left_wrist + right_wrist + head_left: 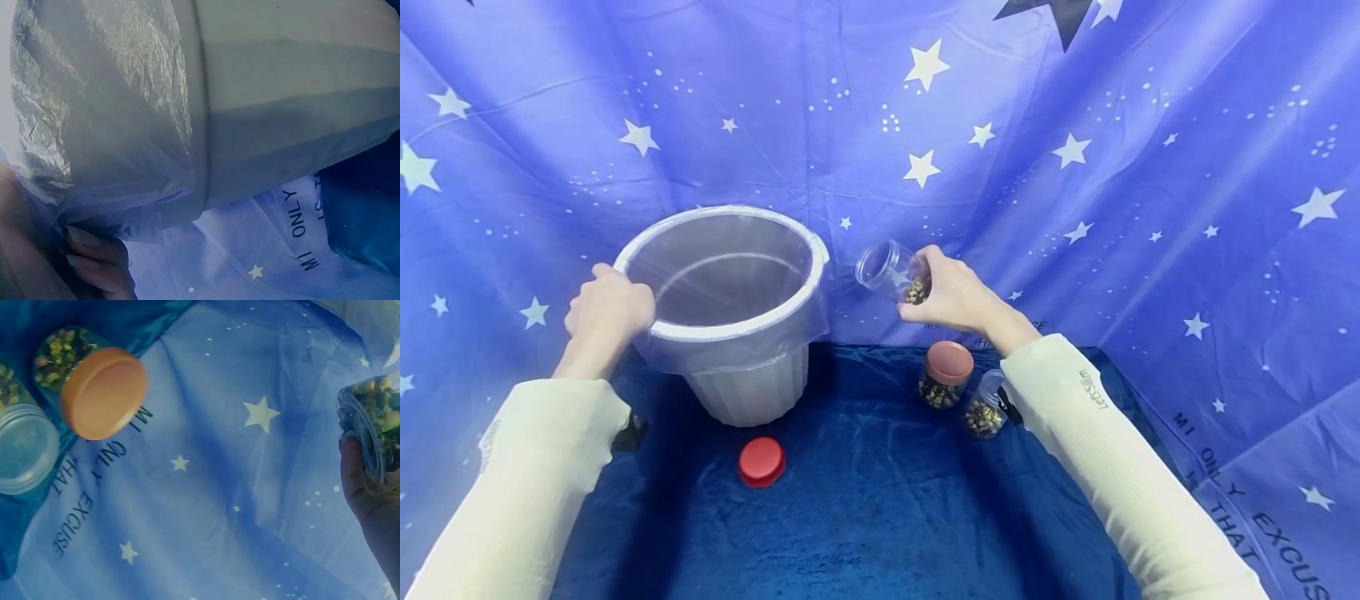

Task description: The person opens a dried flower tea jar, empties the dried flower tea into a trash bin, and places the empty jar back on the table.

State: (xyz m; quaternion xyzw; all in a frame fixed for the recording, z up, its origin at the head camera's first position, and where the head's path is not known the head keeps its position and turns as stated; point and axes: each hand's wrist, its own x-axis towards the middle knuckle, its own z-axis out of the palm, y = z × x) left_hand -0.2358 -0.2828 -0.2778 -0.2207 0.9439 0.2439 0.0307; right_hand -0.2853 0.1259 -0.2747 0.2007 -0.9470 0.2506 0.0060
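A white trash can (pixel 748 392) with a clear plastic liner (pixel 775 337) folded over its rim stands at the back left. My left hand (pixel 610 307) grips the near-left rim; in the left wrist view its fingers (pixel 100 262) curl under the liner's edge. To the right of the can, my right hand (pixel 951 292) holds a clear lidless jar (pixel 891 271) in the air. The jar is tilted with its mouth toward the can, and dried bits of plant lie at its bottom end. In the right wrist view, the thumb (pixel 353 465) presses against the jar's base.
A red lid (pixel 762 461) lies on the dark blue cloth (pixel 850 517) before the can. Below my right hand stand a jar with an orange lid (pixel 950 362) and a clear-lidded jar (pixel 984 408), both holding dried plant bits. A starry blue curtain (pixel 865 108) hangs behind.
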